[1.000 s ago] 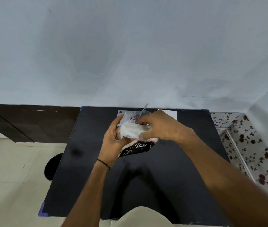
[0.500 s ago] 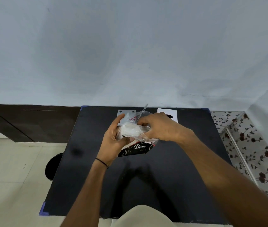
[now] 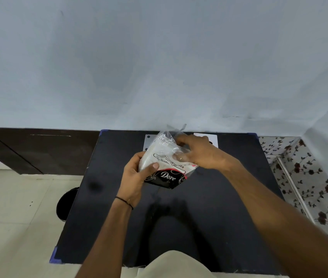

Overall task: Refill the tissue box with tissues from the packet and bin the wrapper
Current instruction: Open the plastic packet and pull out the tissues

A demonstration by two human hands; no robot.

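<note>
A clear plastic tissue packet point(image 3: 164, 157) with a black "Dove" label end is held above the black table point(image 3: 229, 197). My left hand point(image 3: 137, 175) grips its lower left side, thumb pressed on the front. My right hand point(image 3: 197, 152) pinches the loose plastic at the packet's upper right. White tissues show through the wrapper. Behind the packet, at the table's far edge, lie white flat pieces of the tissue box point(image 3: 207, 137), mostly hidden by the packet and my right hand.
A dark round bin point(image 3: 66, 203) stands on the tiled floor left of the table. A dark brown cabinet point(image 3: 38, 149) runs along the wall at left. Flower-patterned fabric point(image 3: 309, 177) lies to the right of the table.
The packet has tilted up so its printed face and Dove label turn toward me. My right hand has shifted to the packet's upper right corner, and my left thumb now presses the front.
</note>
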